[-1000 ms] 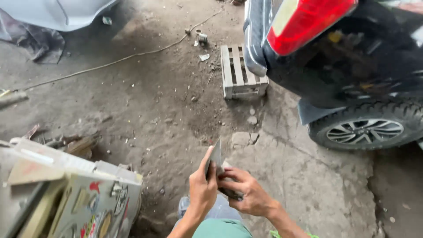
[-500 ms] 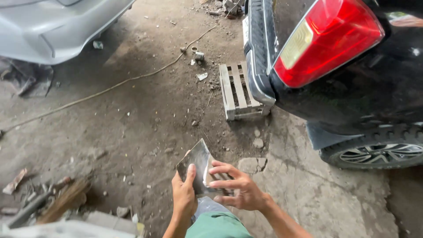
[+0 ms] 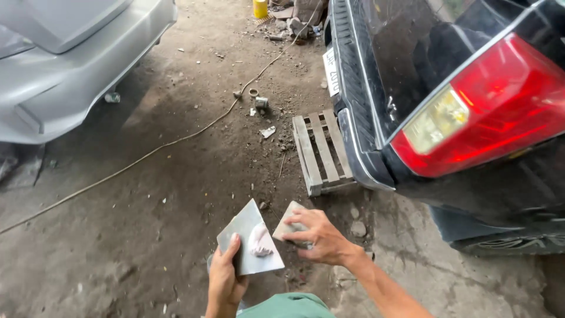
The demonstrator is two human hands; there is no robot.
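The left hand (image 3: 225,281) grips the near edge of a flat grey mixing board (image 3: 250,238), thumb laid on its top face and fingers curled under it, and holds the board tilted over the dirt floor (image 3: 147,194), well short of the small wooden pallet (image 3: 322,153). A pale pinkish lump of body filler (image 3: 259,241) sits on the board, a little toward its right side. The right hand (image 3: 321,238) is clamped on a small flat spreader (image 3: 289,222), fingers pressed on its upper face; the spreader's edge is just beside the board's right edge, and it is unclear whether the two touch. Both hands sit close together, nearer the camera than the pallet, above a bit of green cloth (image 3: 288,306) at the bottom edge of the view. The pallet lies on the floor with its right side tucked under the rear bumper of a black vehicle (image 3: 447,88), whose red tail light (image 3: 488,112) fills the space to the right of the pallet. Left of the pallet, well apart, a thin cable (image 3: 147,153) runs across the floor toward the bumper of a silver car (image 3: 76,65). Beyond the pallet's far end lie a small metal can (image 3: 262,102) and scraps of litter, and farther off stands a yellow container (image 3: 260,8).
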